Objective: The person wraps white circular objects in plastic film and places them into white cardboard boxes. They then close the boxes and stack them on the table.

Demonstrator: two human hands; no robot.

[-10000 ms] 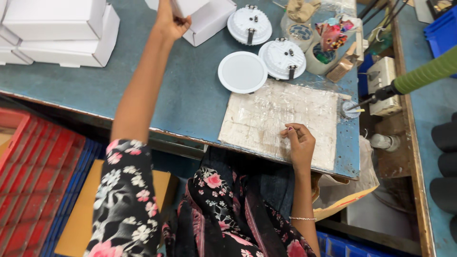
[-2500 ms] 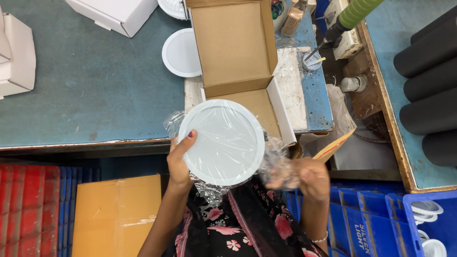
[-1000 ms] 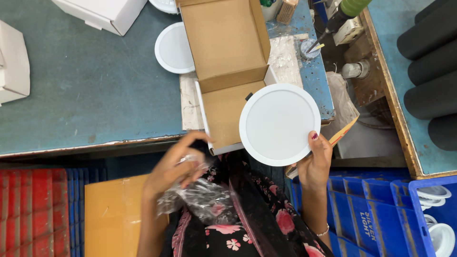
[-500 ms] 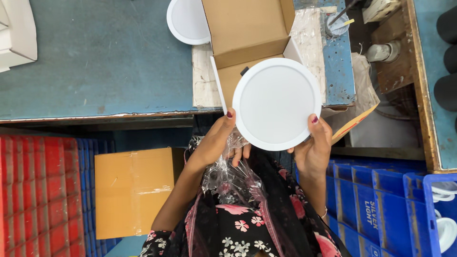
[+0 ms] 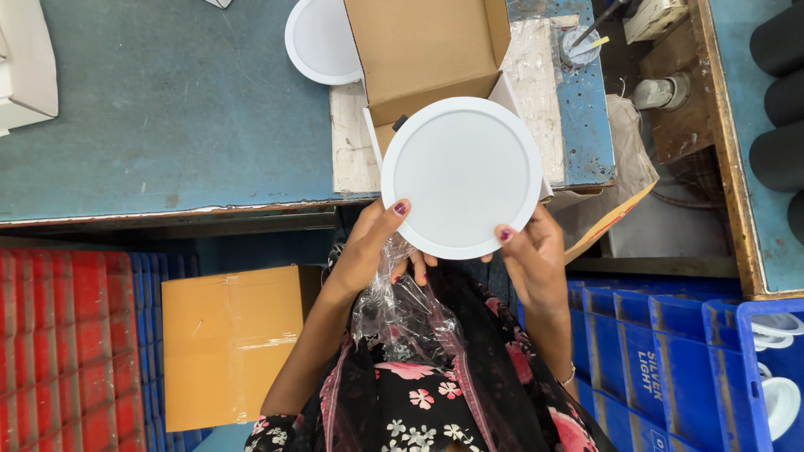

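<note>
Item: round white light panel, flat, smooth face up, held at its lower rim over the near edge of the blue worktable.

Left hand: at 7 o'clock of the panel, thumb on the rim, fingers closed underneath; it also clutches a crumpled clear plastic bag that hangs below toward the lap.

Right hand: at 5 o'clock of the panel, thumb on the rim, fingers closed beneath.

Open cardboard box: at 12 o'clock, just behind the panel, lid flap raised, inside looks empty.

Second white panel: at 11 o'clock, lying on the table.

Below the table: red crates at 8 o'clock, tan carton at 7 o'clock, blue crates at 4 o'clock.

Status, as judged: panel out of its bag, not yet in the box; boxing and closing appear left.
</note>
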